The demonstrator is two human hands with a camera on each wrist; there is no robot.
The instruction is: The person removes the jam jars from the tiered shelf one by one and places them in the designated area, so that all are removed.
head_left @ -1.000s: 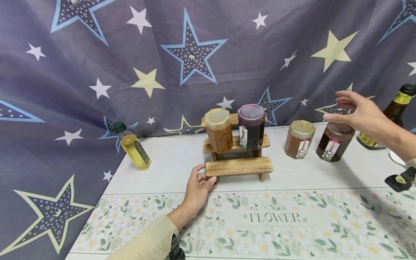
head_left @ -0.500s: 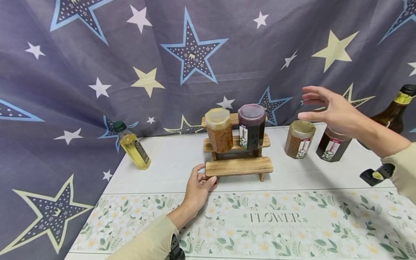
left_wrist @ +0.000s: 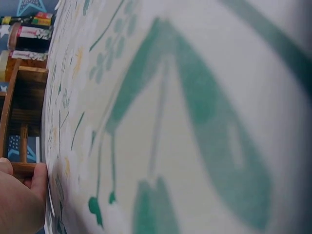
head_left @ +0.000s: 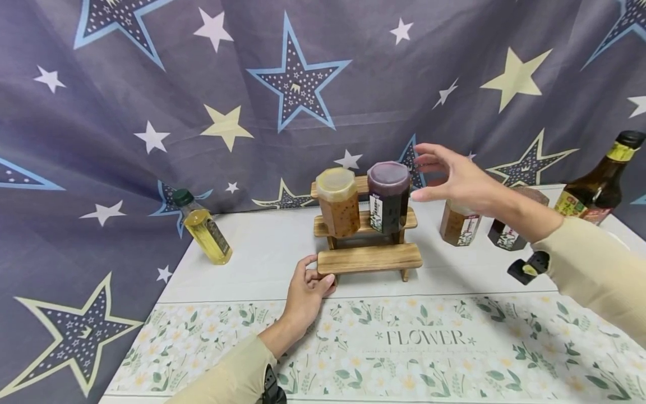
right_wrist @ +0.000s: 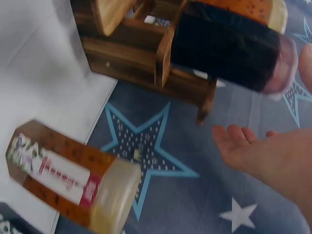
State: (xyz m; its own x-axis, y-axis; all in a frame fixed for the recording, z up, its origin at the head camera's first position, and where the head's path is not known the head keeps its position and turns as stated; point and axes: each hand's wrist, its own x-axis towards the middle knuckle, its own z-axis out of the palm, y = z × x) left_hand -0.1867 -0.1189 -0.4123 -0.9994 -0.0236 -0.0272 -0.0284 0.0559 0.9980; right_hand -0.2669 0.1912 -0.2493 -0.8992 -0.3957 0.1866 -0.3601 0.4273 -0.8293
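Note:
A three-step wooden rack [head_left: 370, 258] stands mid-table. On its middle step sit a jar with amber contents [head_left: 340, 210] and a jar with dark purple contents [head_left: 396, 205]. My left hand [head_left: 305, 294] grips the left end of the lowest step between thumb and fingers, as the left wrist view also shows at the rack's end [left_wrist: 24, 169]. Just right of the purple jar is my right hand [head_left: 456, 177], fingers spread from the thumb and holding nothing. In the right wrist view, a gap separates that hand [right_wrist: 273, 153] from the purple jar [right_wrist: 226, 46].
To the right, partly behind my right arm, stand another amber jar [head_left: 456, 227] and a dark red jar [head_left: 504, 238]. A brown sauce bottle [head_left: 598, 193] is at the far right. An oil bottle [head_left: 208, 233] stands left. A starry curtain [head_left: 166, 101] hangs behind the table.
My right hand has moved left from above the dark red jar, past the right-hand amber jar, to beside the purple jar. My left hand has stayed on the rack.

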